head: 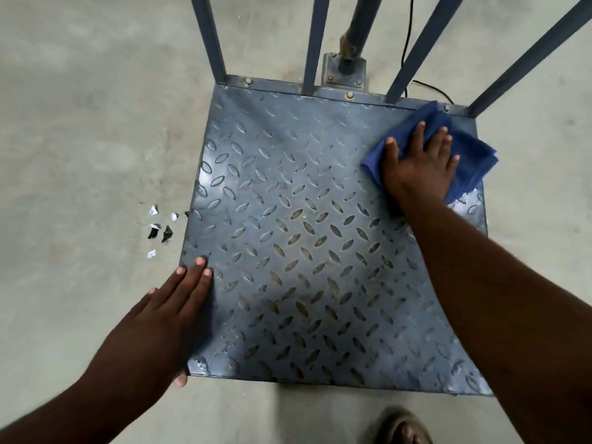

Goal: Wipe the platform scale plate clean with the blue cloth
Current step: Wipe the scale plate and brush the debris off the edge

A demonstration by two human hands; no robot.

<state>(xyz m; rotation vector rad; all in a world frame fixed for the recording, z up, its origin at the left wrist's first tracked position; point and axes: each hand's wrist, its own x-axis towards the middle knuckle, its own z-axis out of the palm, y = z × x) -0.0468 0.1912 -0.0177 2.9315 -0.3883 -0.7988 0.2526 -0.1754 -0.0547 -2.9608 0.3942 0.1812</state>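
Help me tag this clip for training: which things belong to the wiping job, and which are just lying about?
Job: cloth; plate; right hand, pressing the cloth; left hand, resting on the plate's edge.

Lying about: paper scraps on the floor; cable behind the plate.

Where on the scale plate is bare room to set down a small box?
The plate is bare in its middle and far left, between the upright bars and the left hand on the near left edge. Crowded: the far right corner, where the right hand presses the blue cloth.
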